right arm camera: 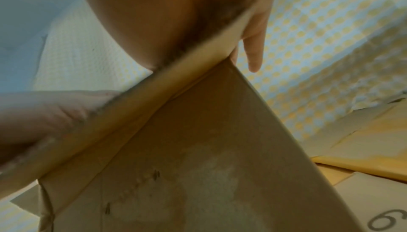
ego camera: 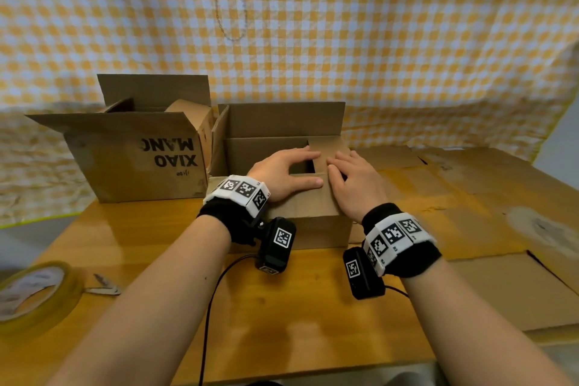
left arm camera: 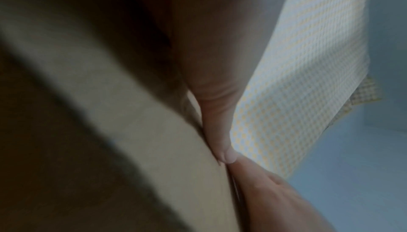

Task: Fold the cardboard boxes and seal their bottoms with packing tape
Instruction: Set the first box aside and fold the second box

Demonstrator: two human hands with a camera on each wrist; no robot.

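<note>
A yellow-and-white checked cloth [ego camera: 376, 25] hangs behind a wooden table [ego camera: 282, 307] and drapes down to its far edge. At table centre stands the box being folded [ego camera: 313, 222], bottom side up, its far flap [ego camera: 282, 119] upright at 12 o'clock and a gap open between the flaps below the fingers. The left hand [ego camera: 282, 172] lies on the near flap with fingers nearly straight, thumb along the flap edge, pressing rather than clasping. The right hand [ego camera: 354, 185] rests at 3 o'clock of it, fingers extended over the side flap [ego camera: 332, 150]; the right wrist view shows the palm flat on a cardboard edge, nothing gripped. At 10 o'clock sits a finished-looking box printed XIAO MANG [ego camera: 138, 157] upside down, flaps open. The roll of packing tape [ego camera: 34, 294] lies at 8 o'clock near the table edge, a small folding knife [ego camera: 105, 287] just beside it. Flattened cardboard sheets [ego camera: 470, 197] are stacked from 2 to 4 o'clock. Judgement: flap folding is underway, taping not begun. Risk: both hands are occupied and the tape is well apart, so releasing one hand to fetch it may let the flaps spring up. Uneven pressure could push a flap into the gap and skew the seam.
</note>
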